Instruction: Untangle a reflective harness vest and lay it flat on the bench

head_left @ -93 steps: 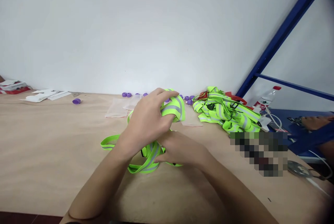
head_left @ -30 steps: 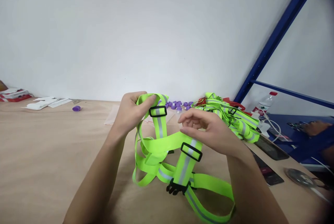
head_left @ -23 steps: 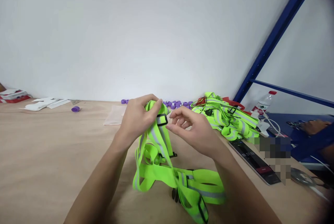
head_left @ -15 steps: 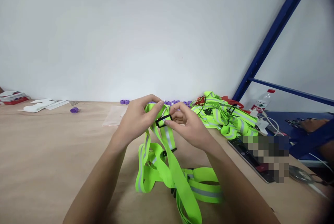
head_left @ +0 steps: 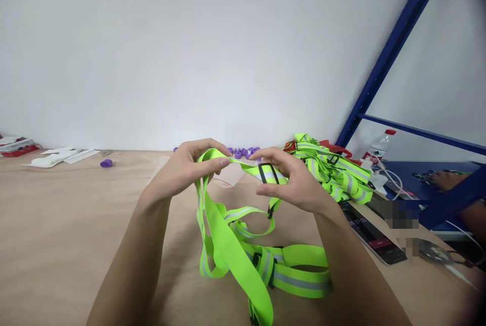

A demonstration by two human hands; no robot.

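A neon-green reflective strap harness [head_left: 228,245] with grey stripes and black buckles hangs from my hands and spreads over the table below. My left hand [head_left: 190,166] pinches the webbing between thumb and fingers, near where a loop folds over. At the right, my right hand [head_left: 292,176] is curled around the webbing beside a black slide buckle [head_left: 268,174], thumb below and index finger above. Between the two hands the strap runs nearly level. My right hand's other fingers are partly hidden behind the strap.
A pile of similar green straps [head_left: 334,169] lies at the back right, near a phone [head_left: 374,235] and a red-capped bottle [head_left: 380,145]. Several purple caps [head_left: 243,153] sit by the wall. A blue metal frame [head_left: 395,57] stands right; another person's hand [head_left: 450,181] shows beyond it.
My hands have moved apart, the right one to the right with the buckle and the left one to the left. The strap between them is stretched out more level.
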